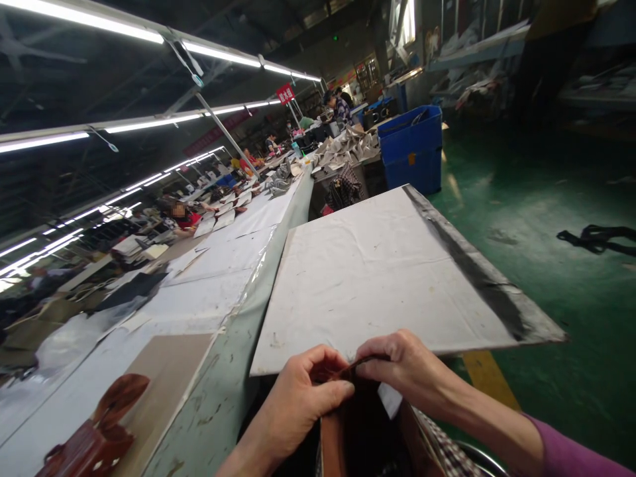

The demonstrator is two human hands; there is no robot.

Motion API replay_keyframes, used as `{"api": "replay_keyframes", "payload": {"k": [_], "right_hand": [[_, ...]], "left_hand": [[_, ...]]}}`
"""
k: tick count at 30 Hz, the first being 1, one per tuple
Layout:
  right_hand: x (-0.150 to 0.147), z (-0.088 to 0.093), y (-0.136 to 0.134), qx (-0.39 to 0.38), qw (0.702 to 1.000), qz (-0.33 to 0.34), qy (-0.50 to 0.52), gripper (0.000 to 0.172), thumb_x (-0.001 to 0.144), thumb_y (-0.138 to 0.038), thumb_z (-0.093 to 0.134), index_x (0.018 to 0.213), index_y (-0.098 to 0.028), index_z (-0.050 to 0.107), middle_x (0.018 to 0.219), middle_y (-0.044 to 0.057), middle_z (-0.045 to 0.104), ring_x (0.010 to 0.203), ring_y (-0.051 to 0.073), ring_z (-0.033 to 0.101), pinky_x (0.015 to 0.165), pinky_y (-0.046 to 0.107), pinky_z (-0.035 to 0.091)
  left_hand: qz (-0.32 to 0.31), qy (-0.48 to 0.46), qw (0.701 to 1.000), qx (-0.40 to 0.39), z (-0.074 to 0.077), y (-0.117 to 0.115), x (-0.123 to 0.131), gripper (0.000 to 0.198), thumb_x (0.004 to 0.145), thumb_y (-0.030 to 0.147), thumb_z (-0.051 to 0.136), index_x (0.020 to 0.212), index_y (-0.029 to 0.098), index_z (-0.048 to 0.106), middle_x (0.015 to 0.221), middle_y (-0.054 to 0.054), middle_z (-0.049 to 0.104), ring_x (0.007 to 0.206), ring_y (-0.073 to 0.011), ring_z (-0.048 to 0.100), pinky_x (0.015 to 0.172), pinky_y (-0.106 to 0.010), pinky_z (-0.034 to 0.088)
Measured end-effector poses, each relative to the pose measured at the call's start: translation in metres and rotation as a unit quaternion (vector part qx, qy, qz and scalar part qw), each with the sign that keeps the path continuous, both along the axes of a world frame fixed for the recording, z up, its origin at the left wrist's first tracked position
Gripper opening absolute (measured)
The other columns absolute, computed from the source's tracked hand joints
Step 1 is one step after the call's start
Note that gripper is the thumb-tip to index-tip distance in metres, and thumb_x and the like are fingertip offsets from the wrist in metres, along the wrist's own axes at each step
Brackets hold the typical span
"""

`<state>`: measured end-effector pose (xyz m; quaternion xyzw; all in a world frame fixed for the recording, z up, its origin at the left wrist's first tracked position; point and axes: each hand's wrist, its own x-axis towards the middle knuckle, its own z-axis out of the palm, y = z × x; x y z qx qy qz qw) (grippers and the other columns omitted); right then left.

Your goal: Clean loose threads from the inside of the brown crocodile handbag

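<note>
Head view showed both hands pinching the top edge of an open brown bag-like piece (pixel 334 442), low at the front, just below the near edge of a white board (pixel 368 285). Left hand (pixel 304 392) had its grip narrow, thumb and fingers closed on that edge; right hand (pixel 400 361) held the edge too, its grip also narrow. Just beneath the right hand hung a white slip (pixel 390 400). To the left, another brown leather item (pixel 87 447) lay on the long worktop (pixel 209 285).
</note>
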<state>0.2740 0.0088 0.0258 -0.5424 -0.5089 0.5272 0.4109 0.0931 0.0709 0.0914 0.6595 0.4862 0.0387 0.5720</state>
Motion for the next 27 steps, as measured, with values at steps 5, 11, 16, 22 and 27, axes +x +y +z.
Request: {"api": "replay_keyframes", "payload": {"k": [5,11,16,22,27], "right_hand": [[0.002,-0.002,0.002,-0.016,0.999,0.017,0.044,0.024,0.076,-0.034,0.06,0.08,-0.015,0.074,0.063,-0.003,0.047,0.065,0.01,0.041,0.061,0.023,0.031],[0.004,-0.003,0.0,-0.019,0.998,0.038,0.052,0.024,0.077,-0.035,0.059,0.08,-0.015,0.072,0.064,-0.003,0.043,0.064,0.01,0.037,0.06,0.023,0.029],[0.003,-0.004,-0.001,-0.011,0.998,0.045,0.051,0.024,0.079,-0.036,0.06,0.084,-0.017,0.074,0.065,-0.003,0.045,0.065,0.01,0.039,0.062,0.023,0.031],[-0.001,-0.003,0.001,0.014,0.999,0.025,-0.014,0.023,0.08,-0.033,0.057,0.083,-0.018,0.074,0.065,-0.004,0.053,0.067,0.011,0.047,0.063,0.022,0.034],[-0.001,0.003,0.002,0.054,0.995,0.023,-0.075,0.027,0.084,-0.031,0.051,0.092,-0.023,0.076,0.08,-0.003,0.07,0.078,0.014,0.062,0.072,0.024,0.04]], "left_hand": [[-0.016,-0.015,1.0,-0.003,-0.001,0.0,-0.001,0.025,0.082,0.037,0.07,0.091,0.015,0.065,0.078,0.001,0.057,0.073,-0.0122,0.046,0.07,-0.026,0.036],[0.007,-0.042,0.999,-0.008,-0.006,-0.002,-0.003,0.026,0.084,0.04,0.068,0.09,0.015,0.066,0.077,0.002,0.054,0.074,-0.0127,0.043,0.073,-0.026,0.034],[-0.003,-0.02,0.999,0.051,-0.008,-0.005,-0.008,0.024,0.084,0.039,0.067,0.087,0.015,0.069,0.075,0.001,0.059,0.072,-0.0137,0.047,0.07,-0.026,0.036],[-0.094,0.075,0.97,0.212,0.006,-0.006,-0.002,0.022,0.091,0.034,0.055,0.085,0.021,0.071,0.08,0.001,0.068,0.078,-0.0166,0.058,0.072,-0.026,0.041],[-0.167,0.203,0.907,0.329,0.014,-0.003,-0.001,0.024,0.092,0.027,0.047,0.09,0.025,0.071,0.089,0.0,0.067,0.086,-0.0195,0.06,0.077,-0.031,0.039]]}}
